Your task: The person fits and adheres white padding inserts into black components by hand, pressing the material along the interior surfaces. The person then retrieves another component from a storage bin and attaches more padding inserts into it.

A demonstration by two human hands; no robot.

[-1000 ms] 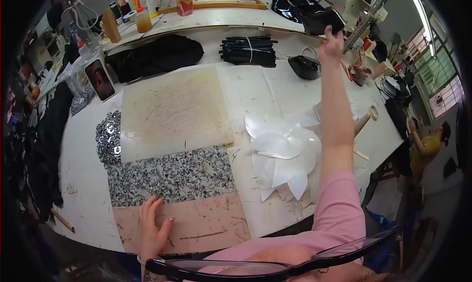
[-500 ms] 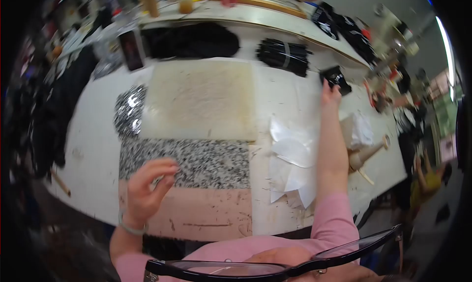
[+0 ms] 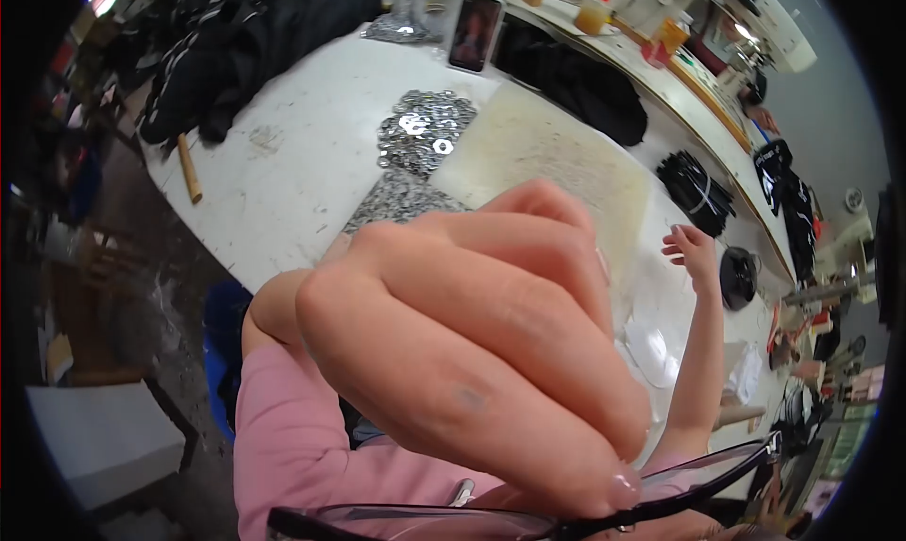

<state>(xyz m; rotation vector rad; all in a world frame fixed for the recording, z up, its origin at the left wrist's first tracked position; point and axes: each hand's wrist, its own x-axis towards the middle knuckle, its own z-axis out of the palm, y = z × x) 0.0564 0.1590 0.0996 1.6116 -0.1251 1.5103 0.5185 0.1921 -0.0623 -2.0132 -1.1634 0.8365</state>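
My left hand (image 3: 472,324) is raised close to the camera and fills the middle of the view. Its fingers are curled in, with the fingertips by the black-framed glasses (image 3: 434,520); the palm side is hidden, so I cannot make out what it holds, if anything. Farther off, my right hand (image 3: 696,256) hovers over the right side of the table, fingers apart and nothing visible in them. Just beside it stands a round black dish (image 3: 739,278). A translucent cutting board (image 3: 552,144) and part of a speckled slab (image 3: 401,197) show behind the left hand.
Shiny metal pieces (image 3: 425,130) lie in a pile beside the board. A phone (image 3: 475,33) leans upright at the back. Bundled black strips (image 3: 696,192), dark cloth (image 3: 578,83) and white sheets (image 3: 653,347) lie around. A wooden stick (image 3: 191,170) rests at the left edge.
My left hand has risen from above the slab to near my face. My right hand has drawn back from the black dish, fingers apart. The head view has turned and tilted.
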